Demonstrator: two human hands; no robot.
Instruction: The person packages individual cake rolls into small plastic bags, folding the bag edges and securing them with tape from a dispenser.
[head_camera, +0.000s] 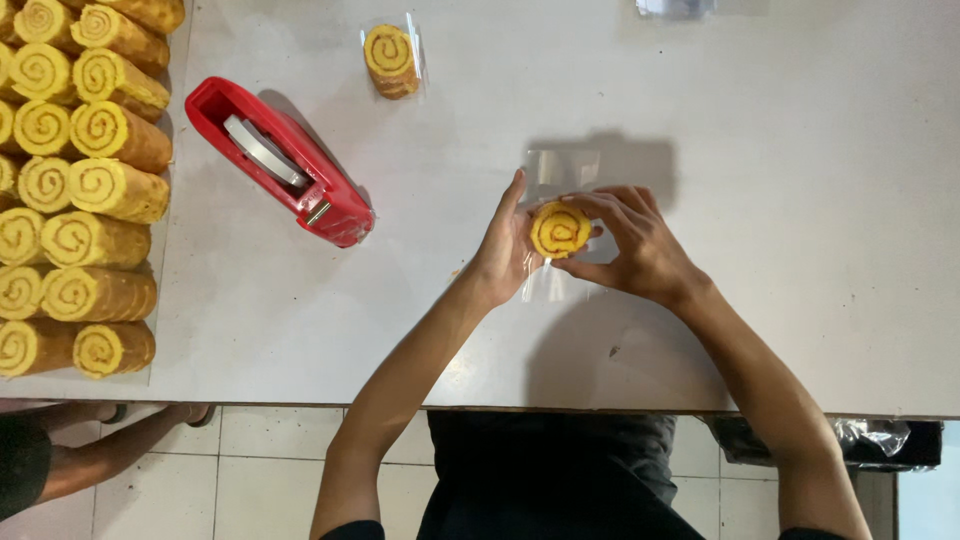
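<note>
A yellow swirl roll cake slice (560, 229) stands on a clear plastic wrap sheet (560, 168) on the white table (780, 200). My right hand (635, 245) grips the slice from the right, with fingers over its top and bottom. Flat against the slice's left side lies my left hand (505, 245), its fingers stretched out toward the wrap. A wrapped roll slice (391, 58) sits at the far middle of the table.
A red tape dispenser (282, 160) lies at an angle left of my hands. Several yellow roll cakes (80, 190) are stacked in rows at the table's left edge. Another person's foot and leg (110, 440) show on the tiled floor at the lower left.
</note>
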